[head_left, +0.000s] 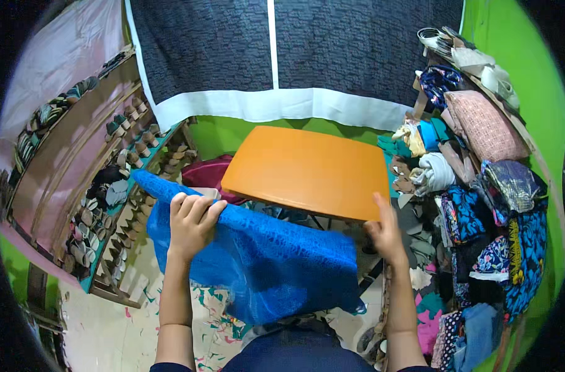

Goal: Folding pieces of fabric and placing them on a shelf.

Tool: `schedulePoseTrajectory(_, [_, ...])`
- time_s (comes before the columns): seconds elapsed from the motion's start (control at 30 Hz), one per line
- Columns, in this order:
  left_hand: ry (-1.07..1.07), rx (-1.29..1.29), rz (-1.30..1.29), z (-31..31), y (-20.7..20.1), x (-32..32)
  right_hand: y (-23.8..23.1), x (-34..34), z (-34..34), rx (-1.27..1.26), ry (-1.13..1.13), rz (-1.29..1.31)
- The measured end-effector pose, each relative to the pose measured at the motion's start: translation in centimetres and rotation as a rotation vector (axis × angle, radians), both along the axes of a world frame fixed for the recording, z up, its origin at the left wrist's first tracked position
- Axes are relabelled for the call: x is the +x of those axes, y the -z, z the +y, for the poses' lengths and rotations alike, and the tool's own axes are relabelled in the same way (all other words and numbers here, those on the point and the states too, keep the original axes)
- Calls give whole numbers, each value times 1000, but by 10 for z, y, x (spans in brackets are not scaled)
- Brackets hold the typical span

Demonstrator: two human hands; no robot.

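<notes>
A glossy blue textured sheet, leather-like or fabric, hangs in front of me below the near edge of an orange table. My left hand is closed over its upper edge, fingers curled round the fold. From there the sheet slopes down to the right, and its left corner sticks up beyond my knuckles. My right hand is raised at the table's near right corner, to the right of the sheet's end. Its fingers point upward with the thumb apart, and nothing shows in it. The sheet's lower part drapes close to my lap.
Racks with several shoes and lasts line the left. Folded fabrics and a pink patterned cushion are heaped on the right. Colourful scraps litter the floor. A dark curtain hangs behind the table, with a maroon seat beside it.
</notes>
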State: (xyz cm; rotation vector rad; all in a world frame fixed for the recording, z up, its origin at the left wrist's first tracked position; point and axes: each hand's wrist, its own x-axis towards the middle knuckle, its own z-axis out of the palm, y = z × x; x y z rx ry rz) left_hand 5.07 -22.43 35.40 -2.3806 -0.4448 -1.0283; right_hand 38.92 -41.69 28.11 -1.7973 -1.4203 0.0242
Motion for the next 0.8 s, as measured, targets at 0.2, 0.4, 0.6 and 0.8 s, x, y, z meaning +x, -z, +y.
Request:
schedulePoseTrajectory(0.2, [-82, -1, -41, 6, 0, -31, 5, -124, 23, -389, -314, 87])
schedulePoseTrajectory(0.4, [-64, 123, 70, 27, 17, -41, 22, -81, 55, -83, -76, -97])
schedulePoseTrajectory(0.6, [-10, 199, -20, 77, 6, -27, -32, -41, 95, 233, -67, 154])
schedulePoseTrajectory(0.8, [94, 26, -113, 141, 0, 64, -72, 36, 146, 283, 52, 190])
